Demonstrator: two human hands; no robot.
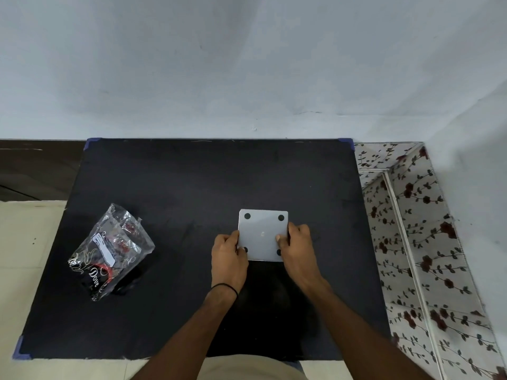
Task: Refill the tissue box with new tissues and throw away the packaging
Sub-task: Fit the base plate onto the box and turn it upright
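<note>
Left hand (229,257) and right hand (297,242) cover two box (262,233) dots partly; wrapper (109,252) label left of them is illegible.

The grey square tissue box (262,235) sits bottom-up, four black feet showing, right of centre; the clear crinkled packaging (109,253) with black print lies well apart, far left

**A room at home**

I think I'm in a home: my black mat (192,187) lies on a pale tiled floor (24,242), against a plain painted wall (247,64), with flowered fabric (417,229) right of the mat.
</note>
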